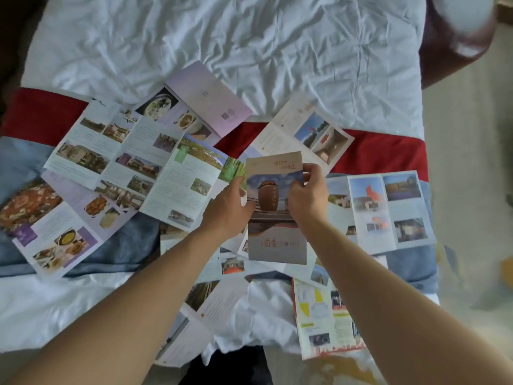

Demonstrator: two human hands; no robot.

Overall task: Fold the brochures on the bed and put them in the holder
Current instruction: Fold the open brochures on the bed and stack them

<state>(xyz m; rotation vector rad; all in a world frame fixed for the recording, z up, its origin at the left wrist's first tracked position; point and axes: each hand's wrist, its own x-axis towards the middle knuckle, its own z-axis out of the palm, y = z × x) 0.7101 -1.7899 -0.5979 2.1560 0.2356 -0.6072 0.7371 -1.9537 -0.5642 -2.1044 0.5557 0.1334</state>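
Two hands, left hand [231, 209], right hand [306, 197], gripping folded brochure [276, 234]

A crumpled white sheet [249, 45] covers the bed, crossed by a red band [383, 157] above a blue blanket [133, 240] (both wrinkled); beige floor [469, 168] lies right.

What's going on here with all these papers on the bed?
A person holds a folded brochure with both hands, the left hand at its left edge, the right hand pinching its right edge. Many unfolded brochures lie spread across the bed. No holder is in view.
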